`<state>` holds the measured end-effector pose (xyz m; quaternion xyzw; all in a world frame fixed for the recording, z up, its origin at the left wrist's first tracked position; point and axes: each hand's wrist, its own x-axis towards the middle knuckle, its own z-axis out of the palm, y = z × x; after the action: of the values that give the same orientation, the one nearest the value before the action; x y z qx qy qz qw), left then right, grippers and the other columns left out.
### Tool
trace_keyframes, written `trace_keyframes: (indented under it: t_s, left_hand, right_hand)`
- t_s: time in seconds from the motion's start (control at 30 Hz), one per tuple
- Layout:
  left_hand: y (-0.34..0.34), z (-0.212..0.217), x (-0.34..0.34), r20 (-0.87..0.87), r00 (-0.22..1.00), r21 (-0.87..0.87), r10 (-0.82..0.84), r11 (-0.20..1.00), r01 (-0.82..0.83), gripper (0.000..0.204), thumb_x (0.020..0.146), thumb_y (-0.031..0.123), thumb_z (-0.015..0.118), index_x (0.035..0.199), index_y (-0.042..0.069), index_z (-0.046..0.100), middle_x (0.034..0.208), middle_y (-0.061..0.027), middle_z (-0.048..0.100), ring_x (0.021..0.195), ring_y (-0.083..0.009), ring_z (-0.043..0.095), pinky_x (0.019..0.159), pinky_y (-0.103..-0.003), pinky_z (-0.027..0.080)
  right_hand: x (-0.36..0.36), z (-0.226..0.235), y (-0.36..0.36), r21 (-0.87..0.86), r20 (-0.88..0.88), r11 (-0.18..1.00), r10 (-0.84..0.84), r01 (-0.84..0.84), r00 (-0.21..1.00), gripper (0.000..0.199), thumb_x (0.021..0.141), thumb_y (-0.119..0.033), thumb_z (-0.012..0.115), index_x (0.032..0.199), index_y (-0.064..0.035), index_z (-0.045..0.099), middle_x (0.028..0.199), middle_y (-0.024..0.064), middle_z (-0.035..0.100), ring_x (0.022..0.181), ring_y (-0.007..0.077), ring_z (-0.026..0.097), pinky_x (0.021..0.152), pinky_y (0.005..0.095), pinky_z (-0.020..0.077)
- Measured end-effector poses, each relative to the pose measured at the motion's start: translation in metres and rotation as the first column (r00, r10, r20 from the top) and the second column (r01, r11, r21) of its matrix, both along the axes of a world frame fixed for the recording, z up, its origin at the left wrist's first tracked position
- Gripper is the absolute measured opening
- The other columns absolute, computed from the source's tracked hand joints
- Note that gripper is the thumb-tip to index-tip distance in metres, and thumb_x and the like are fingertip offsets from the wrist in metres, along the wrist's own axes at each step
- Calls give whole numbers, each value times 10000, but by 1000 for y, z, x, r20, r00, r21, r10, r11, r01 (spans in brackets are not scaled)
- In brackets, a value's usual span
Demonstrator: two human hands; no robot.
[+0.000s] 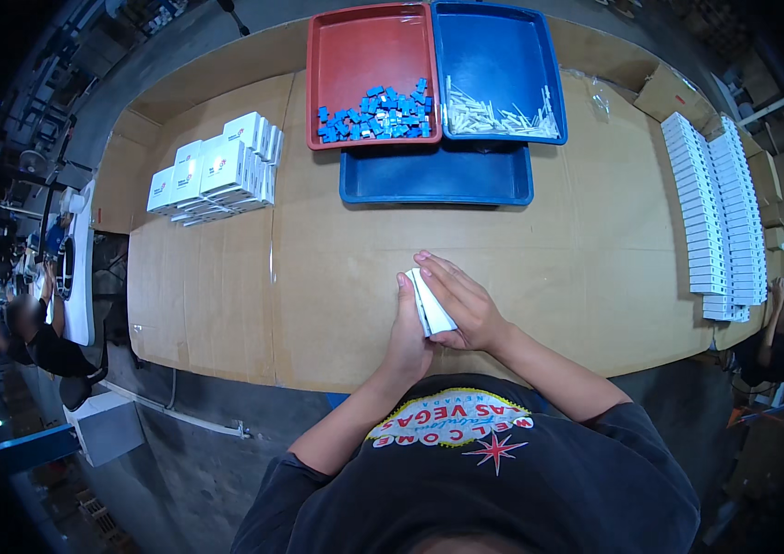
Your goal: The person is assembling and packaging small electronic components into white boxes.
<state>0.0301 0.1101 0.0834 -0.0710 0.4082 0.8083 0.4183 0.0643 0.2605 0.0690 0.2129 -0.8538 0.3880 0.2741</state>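
The left hand (pixel 403 332) and the right hand (pixel 470 309) squeeze a white box (pixel 434 314) between them. The left hand curls around its left side, with the thumb up. The right hand lies along the other side, its fingers straight and close together. Holding it from both sides likely keeps the box steady and its sides from popping out. The white box is near the middle of the bench's (pixel 337 277) near edge; I cannot tell if it touches the top.

By the far edge, a red tray (pixel 369 55) holds little blue pieces (pixel 378 115). Just to its right, a blue tray (pixel 498 55) holds thin white sticks (pixel 503 118). The walls of the trays probably stop the small bits from mixing or rolling off. A second blue tray (pixel 436 175) sits nearer, partly tucked under those two.

Near the far left corner is a pile of white boxes (pixel 217 175). Along the right edge are long rows of white boxes (pixel 697 203), packed tight, maybe so they stay tidy and leave the middle free for the hands.
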Motion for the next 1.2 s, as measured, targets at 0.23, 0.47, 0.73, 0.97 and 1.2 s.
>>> trace_keyframes:
  t_s: [0.23, 0.47, 0.73, 0.97, 1.2]
  left_hand:
    - [-1, 1, -8, 44, 999, -8, -31, 999, 32, 696, 1122, 611, 254, 1548, 80, 401, 1447, -108, 559, 1325, -224, 588, 1111, -372, 480]
    - [5, -2, -11, -681, 730, -187, -54, 977, -102, 830, 1085, 296, 555, 1685, 48, 37, 1575, -198, 396, 1450, -332, 460, 1191, -444, 406]
    - [-2, -19, -22, -218, 969, -63, 118, 989, -134, 534, 1148, 454, 329, 1527, 83, 387, 1374, -141, 589, 1195, -221, 654, 963, -389, 591]
    - [2, -13, -14, -295, 948, -141, 118, 976, -166, 452, 1155, 343, 392, 1494, 45, 392, 1251, -95, 573, 1074, -136, 593, 902, -317, 541]
    - [7, -11, -10, -420, 901, -237, 113, 944, -228, 394, 1158, 311, 386, 1429, 31, 444, 1131, -53, 563, 995, -112, 535, 863, -291, 475]
  right_hand:
    - [-3, -11, -2, -140, 132, 990, 19, 0, 991, 836, 1013, -567, 577, 1493, 110, 478, 1513, 304, 512, 1389, 449, 536, 1171, 478, 433]
    - [-4, 3, -19, -723, 379, 668, 170, 176, 909, 768, 1119, -562, 361, 1568, 56, 428, 1717, 205, 258, 1570, 326, 302, 1214, 413, 346]
    - [11, 14, -11, -260, 386, 960, 9, 100, 922, 596, 957, -117, 634, 1524, 15, 507, 1642, 250, 392, 1496, 403, 438, 1178, 455, 420]
    - [7, -4, -11, -139, 231, 980, -107, 142, 967, 547, 901, -52, 690, 1425, 54, 574, 1444, 246, 613, 1294, 390, 640, 1031, 418, 569]
    - [10, -12, -18, -80, 212, 978, -173, 193, 962, 526, 926, -68, 673, 1423, 64, 562, 1352, 260, 666, 1123, 387, 726, 903, 408, 624]
